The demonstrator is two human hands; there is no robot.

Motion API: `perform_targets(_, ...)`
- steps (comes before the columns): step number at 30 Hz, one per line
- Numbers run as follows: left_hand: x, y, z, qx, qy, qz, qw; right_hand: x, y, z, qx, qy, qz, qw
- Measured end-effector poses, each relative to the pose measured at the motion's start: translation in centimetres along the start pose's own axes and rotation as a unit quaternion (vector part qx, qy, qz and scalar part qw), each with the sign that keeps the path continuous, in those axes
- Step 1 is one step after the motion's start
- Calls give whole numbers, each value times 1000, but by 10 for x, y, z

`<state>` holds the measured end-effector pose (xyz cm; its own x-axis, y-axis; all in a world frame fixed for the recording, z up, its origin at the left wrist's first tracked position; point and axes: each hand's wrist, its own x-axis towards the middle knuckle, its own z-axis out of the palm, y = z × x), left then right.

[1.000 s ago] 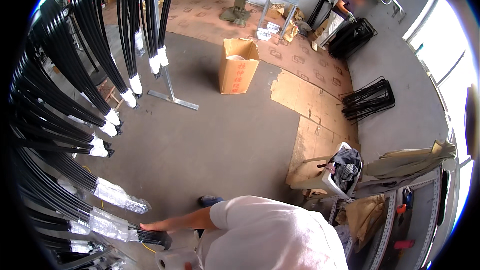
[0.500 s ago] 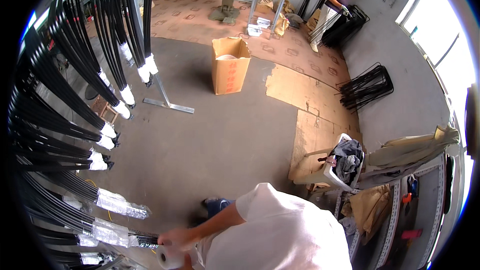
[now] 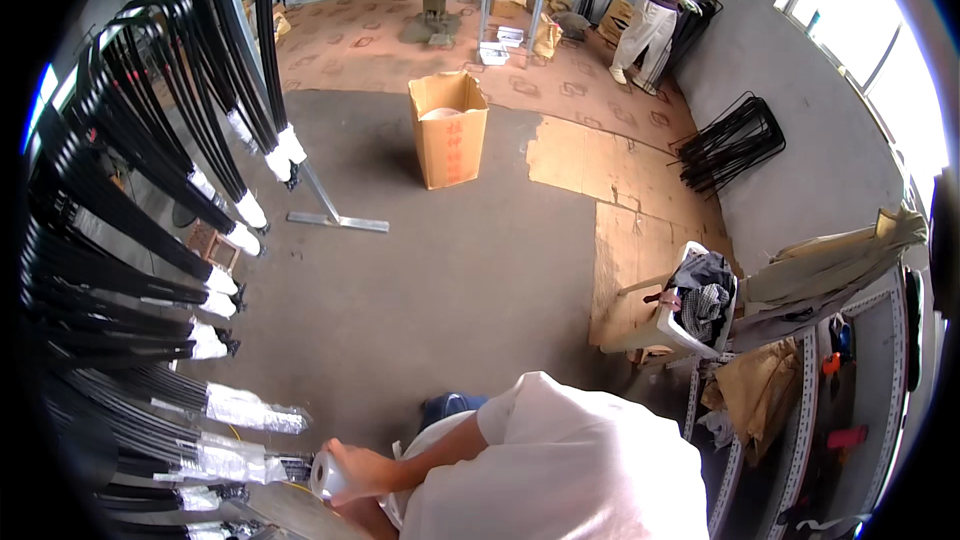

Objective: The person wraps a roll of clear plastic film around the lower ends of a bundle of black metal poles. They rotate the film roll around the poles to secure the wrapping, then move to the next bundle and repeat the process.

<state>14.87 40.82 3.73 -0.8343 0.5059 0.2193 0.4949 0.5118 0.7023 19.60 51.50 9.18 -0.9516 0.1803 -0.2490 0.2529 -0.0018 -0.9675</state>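
- While the right hand (image 3: 362, 466) curls its fingers around a roll of whitish film (image 3: 331, 481), the left hand is mostly hidden beneath it; only the left forearm (image 3: 370, 518) shows plainly, so whether that hand grips anything cannot be told.
- The roll sits at the free end of a bundle of black tubes (image 3: 155, 435), near the dark tips; whether it touches them is unclear. A crinkled film wrapping (image 3: 238, 461) goes around the tubes just short of those tips.
- The likeliest trouble is a slip: the right hand holds a smooth cylinder off to the person's side, and a loose grasp could let it drop to the floor (image 3: 430, 290).
- Pulling too hard on the film might tug the bundle sideways into the neighbouring wrapped bundle (image 3: 255, 408), which hangs close beside it.
- Too little tension, by contrast, could leave a slack layer that slides off the tips.
- A thin yellow cord (image 3: 236, 431) runs among the bundles and might snag a falling roll.
- The cardboard box (image 3: 448, 145) and the co-worker (image 3: 655, 10) are well apart, so neither seems likely to interfere.
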Motion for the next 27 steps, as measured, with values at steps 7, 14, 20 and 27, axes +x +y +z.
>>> perform_targets(7,-30,-22,-41,32,-6,148,988,17,25,15,15,-5,22,1000)
perform_targets(14,-12,-79,-87,-365,10,-216,906,25,39,24,50,23,39,998)
perform_targets(20,19,-126,-37,-470,-63,-241,847,20,38,31,25,46,22,998)
perform_targets(27,19,-126,-32,-567,-68,-239,785,45,48,-36,-135,137,68,979)
